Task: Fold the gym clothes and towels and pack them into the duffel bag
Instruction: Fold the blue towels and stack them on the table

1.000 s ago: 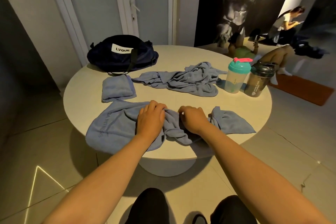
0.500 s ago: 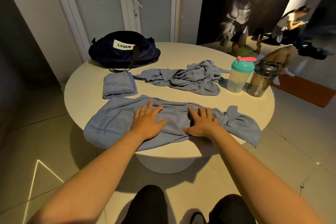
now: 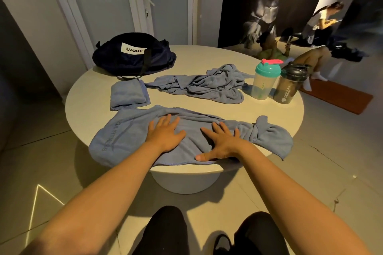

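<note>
table (image 3: 207, 56): round, cream, on one fat pedestal. everything below is placed off this
front towel (image 3: 128, 136): blue, stretched sideways along the table's near edge, still wrinkly. both ends droop off the rim, and the left end has FITNESS printed on it
heap (image 3: 207, 87): second blue towel, just a crumpled pile around the table's middle, unfolded
bag (image 3: 116, 64): dark duffel with a white LVQUE patch, far left of the table. looks closed, and none of the towels are in it
folded towel (image 3: 127, 95): small blue square on the table's left side, between the bag and the front towel, its near edge touching the front towel
teal shaker (image 3: 264, 80): upright on the table's right side, pink flip cap, right by the heap
black shaker (image 3: 290, 85): upright, just beside the teal one, closer to the table's right rim
left hand (image 3: 165, 135): palm down on the front towel, near the table's front edge, fingers straight and slightly apart
right hand (image 3: 223, 143): also flat on the front towel, just right of the left one, fingers fanned, thumb stuck out along the table's near rim
</note>
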The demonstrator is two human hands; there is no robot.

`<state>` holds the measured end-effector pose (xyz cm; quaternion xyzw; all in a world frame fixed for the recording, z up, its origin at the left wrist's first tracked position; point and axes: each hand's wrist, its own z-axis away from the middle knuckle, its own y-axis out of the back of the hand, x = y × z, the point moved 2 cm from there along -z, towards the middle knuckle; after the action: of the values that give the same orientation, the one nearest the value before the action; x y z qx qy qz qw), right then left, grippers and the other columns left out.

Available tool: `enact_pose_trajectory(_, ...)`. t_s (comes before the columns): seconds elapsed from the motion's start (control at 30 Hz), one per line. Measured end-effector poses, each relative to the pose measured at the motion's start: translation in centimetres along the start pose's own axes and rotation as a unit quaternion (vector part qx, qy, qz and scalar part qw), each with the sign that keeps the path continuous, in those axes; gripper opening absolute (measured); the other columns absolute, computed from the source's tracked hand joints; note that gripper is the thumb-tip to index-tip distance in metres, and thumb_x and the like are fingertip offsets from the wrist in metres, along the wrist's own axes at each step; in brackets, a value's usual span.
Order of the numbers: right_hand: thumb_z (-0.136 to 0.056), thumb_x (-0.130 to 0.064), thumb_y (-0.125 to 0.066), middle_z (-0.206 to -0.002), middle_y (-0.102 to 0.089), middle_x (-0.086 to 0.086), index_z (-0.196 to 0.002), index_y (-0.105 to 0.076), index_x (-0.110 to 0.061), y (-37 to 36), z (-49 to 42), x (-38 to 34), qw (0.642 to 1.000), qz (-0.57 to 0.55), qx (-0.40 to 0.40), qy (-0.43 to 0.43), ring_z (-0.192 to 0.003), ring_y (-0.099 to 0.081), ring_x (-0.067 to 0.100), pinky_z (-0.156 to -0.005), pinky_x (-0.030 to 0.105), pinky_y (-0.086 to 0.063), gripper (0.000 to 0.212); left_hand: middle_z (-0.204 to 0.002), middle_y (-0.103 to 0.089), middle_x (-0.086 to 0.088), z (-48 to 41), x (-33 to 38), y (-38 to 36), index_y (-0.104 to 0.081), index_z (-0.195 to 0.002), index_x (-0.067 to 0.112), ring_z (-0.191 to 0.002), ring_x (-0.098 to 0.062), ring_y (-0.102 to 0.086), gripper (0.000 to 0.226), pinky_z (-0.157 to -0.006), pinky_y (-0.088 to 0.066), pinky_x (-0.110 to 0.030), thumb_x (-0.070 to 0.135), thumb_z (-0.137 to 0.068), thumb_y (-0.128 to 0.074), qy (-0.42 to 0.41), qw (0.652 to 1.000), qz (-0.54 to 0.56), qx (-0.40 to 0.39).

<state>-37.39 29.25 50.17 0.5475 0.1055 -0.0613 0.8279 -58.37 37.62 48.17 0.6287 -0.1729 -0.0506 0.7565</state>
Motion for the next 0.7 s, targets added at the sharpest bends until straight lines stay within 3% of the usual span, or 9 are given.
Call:
enact_pose_trajectory(0.07,-0.085,-0.08,-0.047,-0.166,-0.014,0.001,-0.152,-0.033,-0.042,-0.4,0.2,-0.4,0.991,-0.065,0.112,0.012,-0.153,-0.001,0.027,-0.119,0.059,-0.002,0.079,-0.169,0.008,-0.003,-0.1,0.9,0.4,-0.004,-0.162,0.03,-0.155,-0.027,0.01,0.075,-0.119,0.015,-0.056,0.065,-0.099,-0.026,0.047,0.999,-0.009,0.005)
enact_pose_trajectory(0.1,-0.093,-0.07,-0.045,-0.157,-0.034,0.006,-0.143,-0.05,-0.036,-0.4,0.3,-0.4,0.976,-0.089,0.2,0.004,-0.147,-0.02,0.03,-0.116,0.053,-0.017,0.061,-0.169,0.005,-0.005,0.0,1.8,0.7,-0.009,-0.161,0.027,-0.155,-0.03,0.009,0.073,-0.118,0.015,-0.057,0.06,-0.1,-0.03,0.052,0.998,-0.027,0.025)
enact_pose_trajectory(0.17,-0.102,-0.048,-0.042,-0.13,-0.053,0.009,-0.126,-0.064,-0.021,-0.4,0.8,0.5,0.939,-0.046,0.336,-0.061,-0.123,-0.042,0.032,-0.099,0.043,-0.037,0.042,-0.167,-0.014,-0.006,0.5,4.2,1.1,-0.028,-0.157,0.025,-0.153,-0.03,-0.006,0.06,-0.122,0.007,-0.053,0.041,-0.101,-0.042,-0.024,0.994,-0.036,0.098)
enact_pose_trajectory(0.27,-0.103,-0.038,-0.041,-0.125,-0.054,0.014,-0.129,-0.058,-0.015,-0.8,1.0,2.5,0.938,0.033,0.316,-0.14,-0.113,-0.047,0.036,-0.092,0.044,-0.041,0.039,-0.151,-0.047,0.001,1.2,7.0,0.1,-0.057,-0.139,0.025,-0.139,-0.024,-0.036,0.04,-0.117,-0.027,-0.039,0.022,-0.1,-0.049,-0.183,0.973,0.106,0.091)
enact_pose_trajectory(0.4,-0.096,-0.052,-0.052,-0.098,-0.068,0.003,-0.108,-0.066,-0.023,0.1,1.9,3.6,0.94,-0.066,0.312,-0.12,-0.092,-0.061,0.027,-0.095,0.042,-0.043,0.034,-0.111,-0.063,0.002,0.6,8.5,-0.9,-0.06,-0.103,0.025,-0.108,-0.025,-0.053,0.021,-0.093,-0.042,-0.04,0.037,-0.102,-0.043,-0.132,0.974,0.072,0.168)
enact_pose_trajectory(0.47,-0.099,-0.038,-0.05,-0.091,-0.073,0.006,-0.106,-0.071,-0.021,0.4,2.2,4.0,0.925,-0.124,0.347,-0.094,-0.082,-0.064,0.027,-0.078,0.037,-0.051,0.027,-0.11,-0.061,-0.001,0.0,9.8,-0.7,-0.057,-0.103,0.023,-0.105,-0.027,-0.053,0.014,-0.089,-0.041,-0.039,0.031,-0.101,-0.045,-0.107,0.971,0.044,0.209)
enact_pose_trajectory(0.53,-0.1,-0.03,-0.049,-0.098,-0.072,0.009,-0.109,-0.07,-0.02,0.2,2.4,4.4,0.915,-0.108,0.375,-0.1,-0.087,-0.063,0.03,-0.069,0.036,-0.05,0.025,-0.125,-0.056,-0.003,-0.6,11.9,-0.9,-0.06,-0.117,0.021,-0.113,-0.028,-0.05,0.021,-0.091,-0.043,-0.04,0.017,-0.098,-0.05,-0.158,0.964,0.063,0.205)
enact_pose_trajectory(0.6,-0.098,-0.035,-0.053,-0.122,-0.059,0.01,-0.119,-0.064,-0.023,-0.1,2.3,5.0,0.911,-0.042,0.386,-0.142,-0.11,-0.052,0.032,-0.084,0.039,-0.043,0.027,-0.141,-0.05,-0.004,-1.4,14.1,-1.3,-0.06,-0.128,0.019,-0.121,-0.03,-0.051,0.034,-0.096,-0.045,-0.045,0.008,-0.098,-0.05,-0.218,0.957,0.113,0.155)
enact_pose_trajectory(0.7,-0.096,-0.049,-0.05,-0.154,-0.028,0.013,-0.137,-0.05,-0.029,-0.5,2.8,6.4,0.914,-0.043,0.326,-0.237,-0.144,-0.018,0.037,-0.106,0.051,-0.026,0.045,-0.155,-0.042,-0.005,-2.9,15.9,-2.0,-0.055,-0.139,0.02,-0.132,-0.031,-0.049,0.037,-0.105,-0.043,-0.048,0.013,-0.104,-0.044,-0.212,0.962,0.158,0.069)
